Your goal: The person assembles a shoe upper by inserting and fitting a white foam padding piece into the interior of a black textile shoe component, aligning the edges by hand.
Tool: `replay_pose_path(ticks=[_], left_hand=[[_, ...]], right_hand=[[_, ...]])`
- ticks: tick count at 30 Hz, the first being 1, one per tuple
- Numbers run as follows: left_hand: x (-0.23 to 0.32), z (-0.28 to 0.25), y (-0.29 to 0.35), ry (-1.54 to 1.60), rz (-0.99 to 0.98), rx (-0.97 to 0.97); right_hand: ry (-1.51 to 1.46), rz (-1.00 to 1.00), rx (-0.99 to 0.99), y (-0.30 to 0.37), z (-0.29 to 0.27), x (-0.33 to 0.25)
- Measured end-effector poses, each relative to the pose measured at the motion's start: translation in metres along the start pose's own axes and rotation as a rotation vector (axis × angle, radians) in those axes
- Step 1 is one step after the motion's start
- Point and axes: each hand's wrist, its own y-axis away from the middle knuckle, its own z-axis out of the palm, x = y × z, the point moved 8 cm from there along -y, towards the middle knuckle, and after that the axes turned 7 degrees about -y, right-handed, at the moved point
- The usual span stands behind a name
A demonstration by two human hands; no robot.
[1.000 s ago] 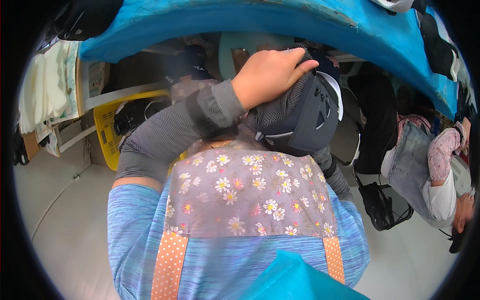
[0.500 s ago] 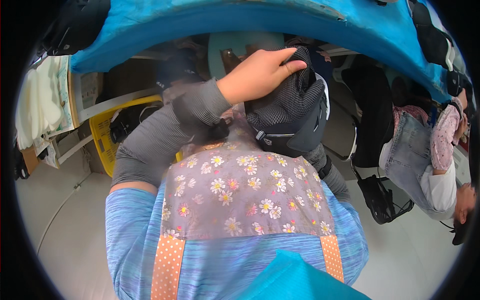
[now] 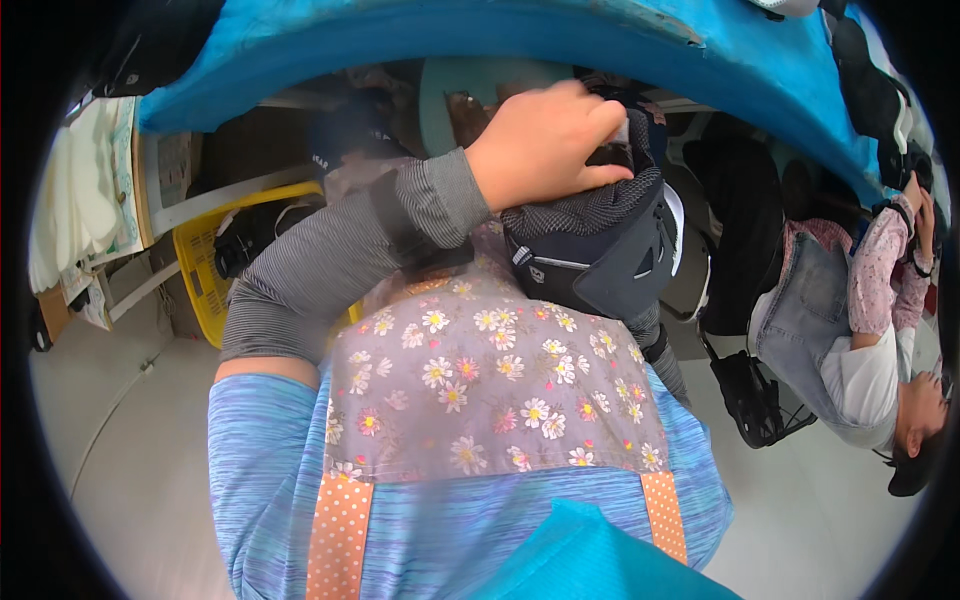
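Note:
My left hand reaches across my chest from a grey striped sleeve. Its fingers are curled over the top of a dark mesh backpack. A small white piece shows at the fingertips; I cannot tell what it is. The backpack is pressed against my floral apron, just below a blue-covered table edge. My right hand is hidden behind the bag. Only a bit of its grey sleeve shows under the bag's lower right side.
A yellow plastic crate with dark items stands on the floor at left, beside hanging white cloths. Another person in a denim top sits at right, next to a black chair frame. A teal chair back stands under the table.
My left hand has slid further over the top of the backpack toward its far side. The bag sits a little higher and more upright against me.

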Motion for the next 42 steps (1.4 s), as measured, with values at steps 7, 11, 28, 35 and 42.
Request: replay_pose_path(ticks=[7, 11, 28, 35, 42], left_hand=[[0.028, -0.061, 0.001, 0.394, 0.122, -0.017], [0.039, -0.045, 0.03, 0.401, -0.017, -0.211], [0.044, 0.021, 0.041, 0.574, 0.05, -0.796], [0.04, 0.012, 0.045, 0.663, 0.186, -0.545], [0.062, 0.022, 0.039, 0.728, 0.262, -1.025]], right_hand=[[-0.017, -0.059, 0.023, -0.001, 0.004, -0.009], [-0.018, -0.078, -0.003, -0.012, 0.011, -0.008], [-0.036, -0.088, 0.039, 0.0, 0.009, 0.005], [-0.122, -0.039, 0.173, 0.047, -0.018, 0.017], [-0.033, -0.016, -0.039, 0.018, 0.007, 0.002]])
